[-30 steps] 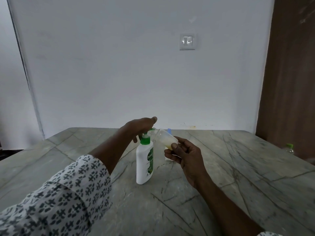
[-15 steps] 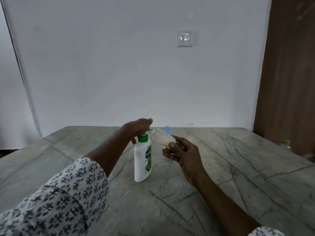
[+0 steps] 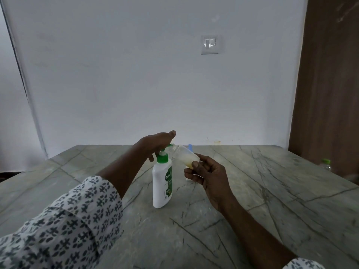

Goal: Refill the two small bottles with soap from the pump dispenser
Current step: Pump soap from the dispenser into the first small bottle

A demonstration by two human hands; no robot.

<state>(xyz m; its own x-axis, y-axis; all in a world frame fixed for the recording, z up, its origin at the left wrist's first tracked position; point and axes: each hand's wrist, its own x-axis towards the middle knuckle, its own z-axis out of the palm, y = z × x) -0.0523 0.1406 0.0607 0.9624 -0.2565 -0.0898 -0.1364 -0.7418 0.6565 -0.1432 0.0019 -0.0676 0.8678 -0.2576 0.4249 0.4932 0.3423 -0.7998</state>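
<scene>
Right grip (image 3: 208, 176): the fingers and thumb pinch the base of a small clear bottle (image 3: 185, 156), held tilted nearly on its side above the worktop (image 3: 272, 200), its open mouth pointing left and meeting the green nozzle of the pump dispenser (image 3: 162, 182). Pale yellowish soap has pooled in the lower end of the small bottle, next to the thumb; the upper part near the mouth looks clear. Left grip (image 3: 158, 141): the palm lies over the pump head with the fingers curled down around it and the thumb tip lifted toward the wall; how hard it presses cannot be told.

The pump dispenser stands upright on the grey veined worktop, about midway between the two forearms. Its body is white, with a green collar and pump head and a green label on the side that faces right. Just behind the small bottle and the right hand, a second small bottle (image 3: 190, 150) stands on the worktop; only its blue top and a sliver of its pale body show, so its fill cannot be judged. A patterned white sleeve (image 3: 64, 226) covers the left forearm up to near the elbow.
</scene>
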